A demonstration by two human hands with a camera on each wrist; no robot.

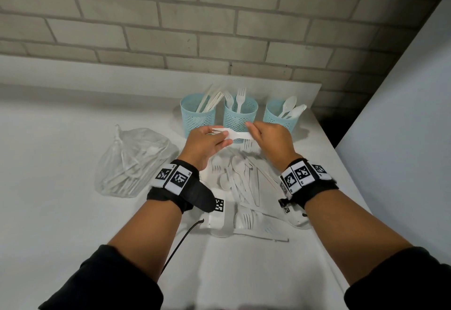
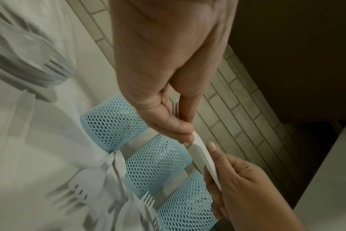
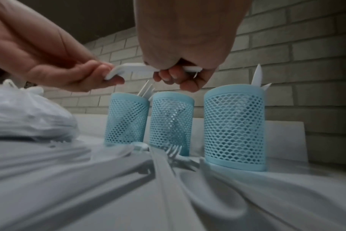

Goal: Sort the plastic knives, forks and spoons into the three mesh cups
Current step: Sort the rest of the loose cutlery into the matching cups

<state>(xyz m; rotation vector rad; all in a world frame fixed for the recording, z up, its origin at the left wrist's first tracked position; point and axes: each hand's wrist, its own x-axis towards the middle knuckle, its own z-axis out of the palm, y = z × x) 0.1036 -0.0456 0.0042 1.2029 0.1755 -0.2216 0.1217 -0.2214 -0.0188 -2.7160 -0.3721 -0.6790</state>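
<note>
Head view: both hands pinch a fork (image 1: 234,135) before cups of knives (image 1: 198,114), forks (image 1: 240,116), spoons (image 1: 280,116).

White table (image 1: 73,212): 3 mesh cups (image 1: 240,116), tied bag (image 1: 131,163), loose cutlery pile (image 1: 244,180).

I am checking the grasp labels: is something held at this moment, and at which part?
Yes. Both hands hold one white plastic fork: the left hand pinches the tine end, the right hand grips the handle end.
</note>
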